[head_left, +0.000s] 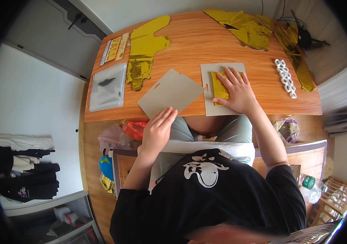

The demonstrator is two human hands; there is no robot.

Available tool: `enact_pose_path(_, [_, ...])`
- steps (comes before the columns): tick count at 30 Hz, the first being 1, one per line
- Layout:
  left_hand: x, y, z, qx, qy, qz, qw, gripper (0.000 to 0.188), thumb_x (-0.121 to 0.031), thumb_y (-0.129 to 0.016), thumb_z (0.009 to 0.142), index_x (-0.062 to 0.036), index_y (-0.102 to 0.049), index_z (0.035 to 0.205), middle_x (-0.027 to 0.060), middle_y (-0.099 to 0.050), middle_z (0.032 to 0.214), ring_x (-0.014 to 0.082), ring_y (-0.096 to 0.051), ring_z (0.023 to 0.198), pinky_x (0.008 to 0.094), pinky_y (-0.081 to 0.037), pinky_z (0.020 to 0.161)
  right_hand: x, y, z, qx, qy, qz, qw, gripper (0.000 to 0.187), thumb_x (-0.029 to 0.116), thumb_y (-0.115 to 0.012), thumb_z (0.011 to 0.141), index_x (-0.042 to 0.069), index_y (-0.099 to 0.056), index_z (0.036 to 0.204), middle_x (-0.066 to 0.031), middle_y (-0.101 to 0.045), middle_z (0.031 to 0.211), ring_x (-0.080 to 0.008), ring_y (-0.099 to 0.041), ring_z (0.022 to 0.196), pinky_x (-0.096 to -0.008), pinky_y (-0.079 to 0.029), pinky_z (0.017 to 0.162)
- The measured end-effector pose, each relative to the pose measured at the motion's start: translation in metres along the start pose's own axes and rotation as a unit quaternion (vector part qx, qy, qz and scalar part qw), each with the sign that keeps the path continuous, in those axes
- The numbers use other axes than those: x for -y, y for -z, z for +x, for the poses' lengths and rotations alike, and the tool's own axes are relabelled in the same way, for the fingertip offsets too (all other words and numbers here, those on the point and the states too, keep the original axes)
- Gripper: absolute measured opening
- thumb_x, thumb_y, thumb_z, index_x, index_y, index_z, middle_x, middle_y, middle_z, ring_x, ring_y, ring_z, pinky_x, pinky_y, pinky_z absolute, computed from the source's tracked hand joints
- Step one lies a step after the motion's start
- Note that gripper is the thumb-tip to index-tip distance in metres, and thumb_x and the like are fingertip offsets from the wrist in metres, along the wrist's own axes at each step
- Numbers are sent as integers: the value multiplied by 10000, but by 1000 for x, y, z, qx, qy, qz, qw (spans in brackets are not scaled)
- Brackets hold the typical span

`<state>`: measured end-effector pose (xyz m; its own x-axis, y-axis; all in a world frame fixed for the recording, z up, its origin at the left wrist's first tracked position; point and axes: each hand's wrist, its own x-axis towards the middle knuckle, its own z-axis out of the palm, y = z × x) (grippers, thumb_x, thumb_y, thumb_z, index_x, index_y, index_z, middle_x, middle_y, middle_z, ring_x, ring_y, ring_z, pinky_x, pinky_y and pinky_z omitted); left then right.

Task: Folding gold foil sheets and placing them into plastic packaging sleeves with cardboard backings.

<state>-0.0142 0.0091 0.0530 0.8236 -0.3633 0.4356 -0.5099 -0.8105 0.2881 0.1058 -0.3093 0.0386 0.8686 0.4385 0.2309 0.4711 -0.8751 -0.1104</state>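
My right hand lies flat with fingers spread on a folded gold foil piece, pressing it against a grey card with a small hang slot. To the left, a second grey card lies turned at an angle, its right corner meeting the first card. The stretched fingers of my left hand rest on this card's near edge; the thumb is hidden. Flat gold foil balloons lie at the far left and far right of the wooden table.
Left on the table are a clear plastic bag stack with dark thin pieces and a printed card strip. White rolls line the right side, beside another gold foil piece. A red plastic bag hangs below the table's near edge.
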Motion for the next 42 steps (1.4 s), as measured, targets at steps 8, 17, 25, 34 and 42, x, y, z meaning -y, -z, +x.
enact_pose_path(8, [24,-33,83,-152,-65,-29,986,284,-85,-667,952,-133,-752,1219,58,-734,1248,260,-650,1254,558,-376,1168,-1,-3,-4,-7,-1,-2,1000,917,733,-614,850,164,-446,1549,-185,-357,1624,-400,-286,1520,-590,-196,1235])
enact_pose_path(17, [70,-74,138,141,9,91,986,505,-392,-555,1043,-198,-519,1508,92,-441,1601,311,-348,1513,596,-133,1257,5,4,-3,5,-2,9,1000,886,711,-619,859,156,-464,1532,-186,-379,1611,-393,-284,1522,-584,-191,1240])
enact_pose_path(25, [62,-33,68,32,52,108,992,628,-463,-592,1008,-149,-461,1536,157,-444,1585,327,-342,1517,714,-91,1200,7,5,-14,20,10,16,1000,920,692,-651,841,156,-439,1558,-184,-364,1624,-385,-283,1524,-548,-191,1242])
enact_pose_path(34, [228,71,-51,-171,392,214,878,391,-409,-661,960,-175,-733,1265,54,-650,1395,266,-587,1293,581,-245,1197,17,19,-33,43,30,35,998,979,730,-657,799,144,-446,1554,-186,-345,1637,-402,-274,1529,-558,-190,1241])
enact_pose_path(42, [287,92,-15,-98,341,208,912,540,-545,-669,912,-183,-715,1311,111,-618,1436,271,-553,1347,530,-289,1187,48,13,-29,57,147,63,985,1005,820,-582,797,129,-492,1521,-204,-356,1626,-419,-297,1515,-560,-183,1243])
